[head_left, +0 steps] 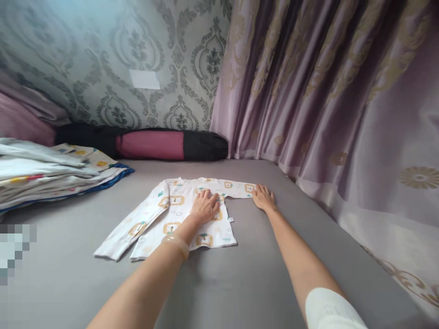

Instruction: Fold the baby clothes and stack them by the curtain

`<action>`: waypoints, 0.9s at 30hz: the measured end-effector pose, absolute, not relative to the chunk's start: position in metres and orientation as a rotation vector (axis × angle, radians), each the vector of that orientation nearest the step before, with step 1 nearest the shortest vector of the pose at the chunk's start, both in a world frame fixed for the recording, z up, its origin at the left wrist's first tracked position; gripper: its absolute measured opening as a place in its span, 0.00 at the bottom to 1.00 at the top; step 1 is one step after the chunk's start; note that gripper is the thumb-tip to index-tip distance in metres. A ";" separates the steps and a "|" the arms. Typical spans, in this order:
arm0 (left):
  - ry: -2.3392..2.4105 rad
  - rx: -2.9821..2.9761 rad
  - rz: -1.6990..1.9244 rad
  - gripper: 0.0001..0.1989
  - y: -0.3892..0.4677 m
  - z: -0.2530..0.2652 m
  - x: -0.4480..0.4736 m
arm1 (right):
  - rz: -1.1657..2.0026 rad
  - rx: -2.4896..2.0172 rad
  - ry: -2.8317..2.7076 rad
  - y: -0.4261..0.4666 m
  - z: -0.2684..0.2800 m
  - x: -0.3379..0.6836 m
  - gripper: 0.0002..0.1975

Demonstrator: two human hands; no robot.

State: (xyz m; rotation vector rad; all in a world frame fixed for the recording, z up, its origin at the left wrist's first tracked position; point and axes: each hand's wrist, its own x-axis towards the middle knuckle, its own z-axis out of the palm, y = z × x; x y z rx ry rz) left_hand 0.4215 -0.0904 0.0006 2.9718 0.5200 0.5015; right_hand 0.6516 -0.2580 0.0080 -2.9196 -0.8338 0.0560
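Observation:
A small white long-sleeved shirt (178, 210) with a yellow and green print lies spread on the grey bed sheet (274, 283). My left hand (205, 205) rests flat on the right part of its body, fingers apart. At the cuff of the sleeve stretched out to the right, my right hand (263, 197) lies flat, its fingers over the cuff's end. The other sleeve (132, 226) slants down to the left. A pale bangle (175, 244) circles my left wrist.
A stack of folded clothes (44, 169) sits at the left. Along the patterned wall lies a long black and maroon roll (151, 145). A mauve curtain (308, 100) hangs along the right edge of the bed. Pinkish bedding (24, 119) is at the far left.

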 end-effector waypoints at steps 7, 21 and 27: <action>0.594 2.974 0.342 0.19 -0.099 0.015 0.395 | -0.242 -2.700 -1.158 -0.192 0.027 0.591 0.26; 0.889 2.914 0.035 0.32 -0.084 0.008 0.283 | 0.117 -2.552 -1.395 -0.086 -0.002 0.497 0.31; 0.892 2.909 0.059 0.32 -0.085 0.002 0.286 | 0.116 -2.591 -1.415 -0.087 -0.002 0.496 0.31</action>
